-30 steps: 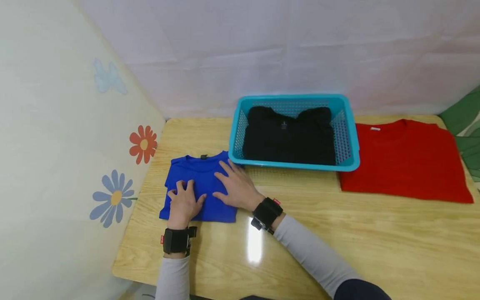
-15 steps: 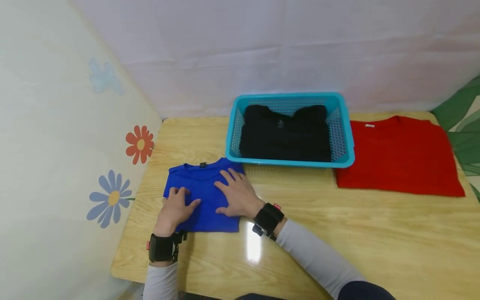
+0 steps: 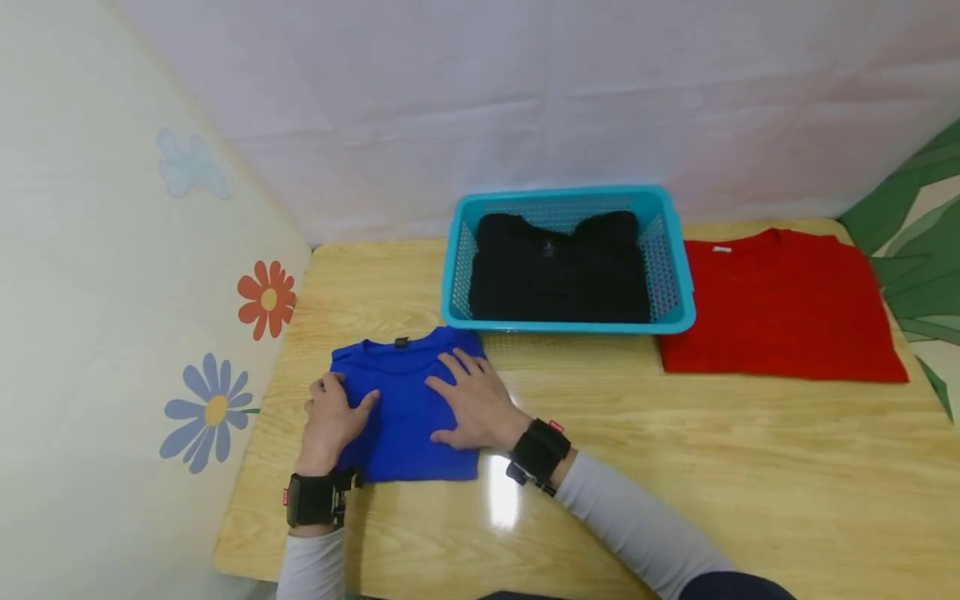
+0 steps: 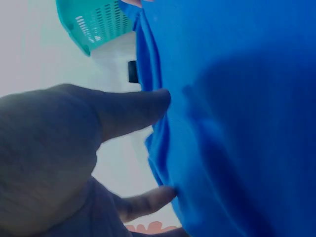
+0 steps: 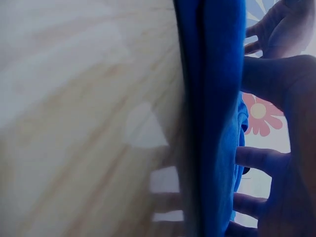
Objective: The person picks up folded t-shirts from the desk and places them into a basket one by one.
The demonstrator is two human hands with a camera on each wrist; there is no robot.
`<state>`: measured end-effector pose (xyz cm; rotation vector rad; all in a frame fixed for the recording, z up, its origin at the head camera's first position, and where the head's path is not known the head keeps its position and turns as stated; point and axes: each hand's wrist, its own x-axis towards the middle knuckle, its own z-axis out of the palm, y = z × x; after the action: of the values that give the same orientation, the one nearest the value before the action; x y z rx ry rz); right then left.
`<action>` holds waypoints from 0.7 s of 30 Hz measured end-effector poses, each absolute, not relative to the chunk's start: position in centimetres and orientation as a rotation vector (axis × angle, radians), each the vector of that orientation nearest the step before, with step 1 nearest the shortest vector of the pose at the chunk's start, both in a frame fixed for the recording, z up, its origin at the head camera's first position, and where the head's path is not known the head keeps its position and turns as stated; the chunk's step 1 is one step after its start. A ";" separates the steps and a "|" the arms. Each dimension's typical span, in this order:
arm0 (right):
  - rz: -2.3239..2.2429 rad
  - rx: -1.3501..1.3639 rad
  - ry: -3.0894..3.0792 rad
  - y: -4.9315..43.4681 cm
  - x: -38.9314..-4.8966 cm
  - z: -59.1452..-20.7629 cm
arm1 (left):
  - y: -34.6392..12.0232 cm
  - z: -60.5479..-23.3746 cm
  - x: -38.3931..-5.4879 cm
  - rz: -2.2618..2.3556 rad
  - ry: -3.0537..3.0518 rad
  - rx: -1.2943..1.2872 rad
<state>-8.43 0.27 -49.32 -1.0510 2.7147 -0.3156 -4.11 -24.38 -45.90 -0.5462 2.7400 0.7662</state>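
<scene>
A folded blue T-shirt lies at the left of the table, its collar and dark tag away from me. My left hand is over its left edge, with the thumb on the cloth and the fingers bent by the side. In the left wrist view, the left thumb and a fingertip touch the blue T-shirt. Spread fingers of my right hand rest on the shirt's right part. From the right wrist, the T-shirt shows edge-on as a thick layered fold under the fingertips.
A turquoise basket holding a folded black shirt stands at the back, just beyond the blue shirt's right corner. To its right lies a folded red shirt. A wall with painted flowers borders the table's left side.
The blue T-shirt has slid toward me, away from the basket's front edge. My left hand has moved from the middle of the cloth to its left edge; the right hand stays on it.
</scene>
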 end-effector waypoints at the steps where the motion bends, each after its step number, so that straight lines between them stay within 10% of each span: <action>1: -0.322 -1.052 2.712 0.4 -8.3 -49.3 | -24.5 -46.0 -4.2 0.770 2.742 -0.551; 21: -0.518 -0.968 2.697 6.0 -5.5 -48.9 | -22.7 -46.6 -4.6 1.025 2.725 -0.448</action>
<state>-5.45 6.04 -48.94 -0.9677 2.6972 -0.5178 -4.58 -22.71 -46.60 -0.4476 2.7249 1.0251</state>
